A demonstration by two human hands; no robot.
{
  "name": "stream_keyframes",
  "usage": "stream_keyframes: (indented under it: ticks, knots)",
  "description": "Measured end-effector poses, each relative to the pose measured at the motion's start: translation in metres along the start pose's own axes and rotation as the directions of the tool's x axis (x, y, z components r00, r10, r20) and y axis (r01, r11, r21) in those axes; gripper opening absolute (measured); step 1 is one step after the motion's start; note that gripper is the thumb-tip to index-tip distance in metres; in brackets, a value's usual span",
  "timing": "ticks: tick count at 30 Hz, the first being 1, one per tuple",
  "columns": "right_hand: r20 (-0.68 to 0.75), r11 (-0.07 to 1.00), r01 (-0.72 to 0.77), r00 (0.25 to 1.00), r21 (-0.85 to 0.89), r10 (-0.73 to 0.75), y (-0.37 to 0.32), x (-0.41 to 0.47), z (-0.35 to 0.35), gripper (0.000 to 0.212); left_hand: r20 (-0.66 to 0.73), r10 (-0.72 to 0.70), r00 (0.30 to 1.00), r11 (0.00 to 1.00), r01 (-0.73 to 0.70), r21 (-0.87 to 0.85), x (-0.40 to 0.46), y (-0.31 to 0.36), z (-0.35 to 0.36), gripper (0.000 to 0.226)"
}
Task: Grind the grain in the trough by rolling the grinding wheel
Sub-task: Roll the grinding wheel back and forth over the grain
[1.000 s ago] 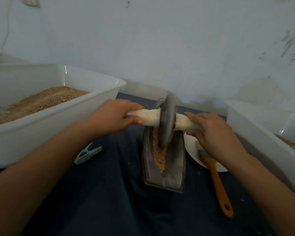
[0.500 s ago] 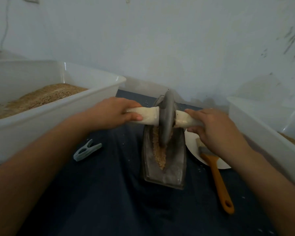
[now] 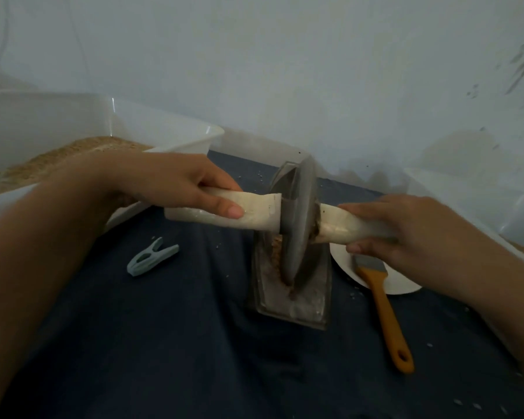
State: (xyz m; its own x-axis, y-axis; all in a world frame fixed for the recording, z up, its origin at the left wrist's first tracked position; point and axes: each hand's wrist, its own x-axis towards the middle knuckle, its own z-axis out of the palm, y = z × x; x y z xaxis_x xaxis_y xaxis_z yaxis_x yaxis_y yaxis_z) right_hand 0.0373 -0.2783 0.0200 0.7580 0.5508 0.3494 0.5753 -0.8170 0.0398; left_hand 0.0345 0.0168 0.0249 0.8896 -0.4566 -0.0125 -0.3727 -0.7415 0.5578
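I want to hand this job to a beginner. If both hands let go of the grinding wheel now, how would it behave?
The grinding wheel stands on a thin edge in the trough, so it would probably tip sideways. It looks like metal, likely heavy for its size. Being round, it may also roll along the groove.

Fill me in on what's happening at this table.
A person is grinding grain. The left hand and right hand each grip one end of the white handle running through a grey wheel, which stands on edge in the trough on the grain. A brush lies partly on a plate at the right; a clip lies at the left.
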Motion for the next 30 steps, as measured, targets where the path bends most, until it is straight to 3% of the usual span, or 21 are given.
stream_keyframes:
  ticks: [4,6,8,11,16,19,21,24,27,30]
  knots:
    - [-0.146,0.996,-0.076,0.987,-0.052,0.068,0.002,0.016,0.03,0.053,-0.215,-0.046,0.976,0.986,0.078,0.145,0.023,-0.009,0.017,0.051]
    - [-0.192,0.991,-0.115,0.976,-0.065,0.101,0.005,0.024,0.04,0.053,-0.364,0.006,0.931,0.956,0.102,0.276,0.032,-0.013,0.027,0.044]
    - [-0.191,0.989,-0.133,0.975,-0.067,0.118,0.007,0.027,0.042,0.053,-0.419,0.054,0.906,0.937,0.098,0.334,0.037,-0.016,0.033,0.045]
    - [-0.125,0.989,-0.101,0.988,-0.109,0.087,0.007,0.02,0.034,0.053,-0.369,0.038,0.929,0.962,0.065,0.265,0.032,-0.011,0.027,0.042]
    - [0.045,0.997,-0.049,0.998,-0.054,0.051,0.002,0.003,0.005,0.051,-0.134,0.067,0.989,0.99,-0.049,0.131,0.006,0.006,0.007,0.05]
    - [0.03,0.999,-0.034,0.999,-0.042,0.035,0.0,0.0,0.001,0.052,-0.075,0.043,0.996,0.996,-0.037,0.084,0.002,0.005,0.003,0.047]
    - [-0.037,0.995,-0.057,0.998,-0.082,0.054,-0.001,0.004,0.012,0.053,-0.1,0.011,0.995,0.993,0.0,0.114,0.009,0.001,0.007,0.054]
    - [-0.147,0.99,-0.104,0.985,-0.097,0.089,0.003,0.018,0.036,0.054,-0.274,-0.03,0.961,0.974,0.089,0.207,0.025,-0.008,0.021,0.048]
    - [-0.214,0.984,-0.154,0.968,-0.092,0.132,0.006,0.028,0.049,0.053,-0.422,0.065,0.904,0.884,0.144,0.444,0.036,-0.014,0.036,0.047]
    - [-0.208,0.986,-0.136,0.972,-0.1,0.113,0.007,0.024,0.05,0.053,-0.428,0.085,0.9,0.899,0.116,0.422,0.036,-0.013,0.036,0.047]
